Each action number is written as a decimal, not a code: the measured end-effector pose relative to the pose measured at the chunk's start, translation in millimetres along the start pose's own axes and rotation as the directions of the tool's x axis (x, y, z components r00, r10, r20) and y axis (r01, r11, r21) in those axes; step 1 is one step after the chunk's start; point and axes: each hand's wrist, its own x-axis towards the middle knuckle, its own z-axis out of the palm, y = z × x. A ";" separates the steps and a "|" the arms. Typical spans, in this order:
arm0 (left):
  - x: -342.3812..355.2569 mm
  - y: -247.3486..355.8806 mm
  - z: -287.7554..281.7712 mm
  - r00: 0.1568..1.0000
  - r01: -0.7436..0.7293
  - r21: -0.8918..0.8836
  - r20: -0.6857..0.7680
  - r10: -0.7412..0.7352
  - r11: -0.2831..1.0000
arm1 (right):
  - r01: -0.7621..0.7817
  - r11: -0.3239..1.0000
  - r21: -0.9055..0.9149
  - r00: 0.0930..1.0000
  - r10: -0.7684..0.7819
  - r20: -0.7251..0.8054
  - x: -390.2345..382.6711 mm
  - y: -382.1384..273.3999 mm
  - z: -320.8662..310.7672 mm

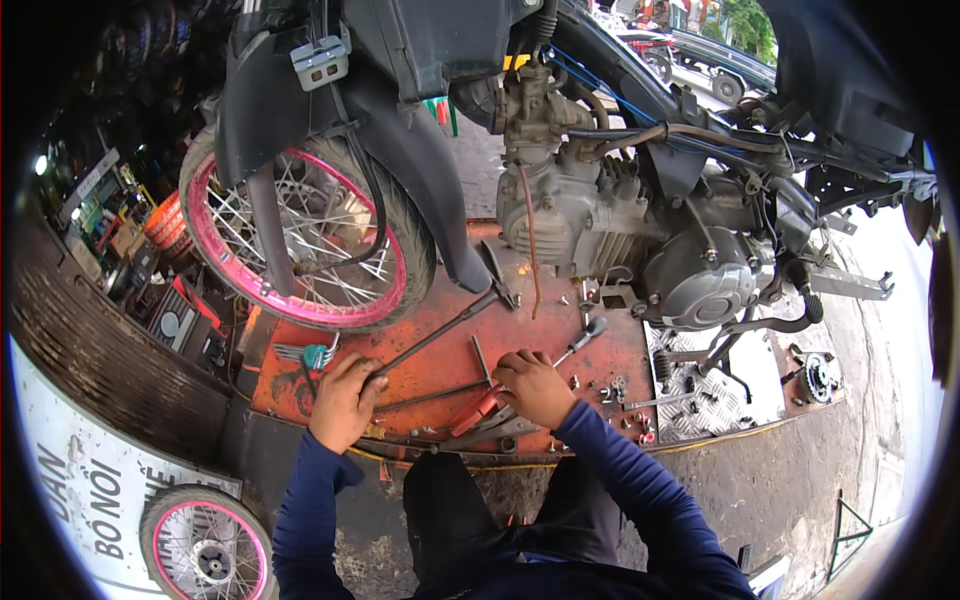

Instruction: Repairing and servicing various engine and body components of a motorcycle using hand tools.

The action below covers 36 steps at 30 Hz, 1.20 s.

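My left hand (345,402) is closed around the near end of a long T-handle wrench (435,330), whose crossbar end points away under the motorcycle. My right hand (537,388) has its fingers curled at the crossbar of a second T-handle wrench (430,397), lying low over the orange bench. Red-handled pliers (474,412) lie just below the right fingers, partly covered. A screwdriver (594,328) with a grey handle rests beyond that hand. Beside my left hand is a hex key set (316,356) in a teal holder.
Above the orange bench (420,345) stands a motorcycle with its engine (580,200) exposed and a pink-rimmed front wheel (300,235). Small bolts, a ratchet (660,400) and a sprocket-like part (820,377) lie to the right. A loose pink-rimmed wheel (208,548) leans at lower left.
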 end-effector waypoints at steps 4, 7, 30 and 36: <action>16.9 59.3 -36.9 0.972 0.192 -0.593 0.223 -0.069 0.782 | 0.141 0.923 0.357 0.980 -0.079 -0.184 1.7 -60.2 -51.7; 52.5 105.2 -47.3 0.971 0.173 -0.788 0.239 0.035 0.590 | 0.249 0.932 0.263 0.920 -0.143 -0.364 4.1 -99.7 -86.9; 241.5 197.1 -77.2 0.994 0.082 -0.883 0.037 0.107 -0.463 | 0.125 0.921 0.368 0.566 0.239 -0.789 -52.2 -164.2 -287.3; 227.9 196.3 -91.1 0.984 0.137 -0.892 0.173 -0.044 -0.431 | 0.253 0.322 0.912 0.847 0.382 -0.370 -46.0 -206.4 -296.5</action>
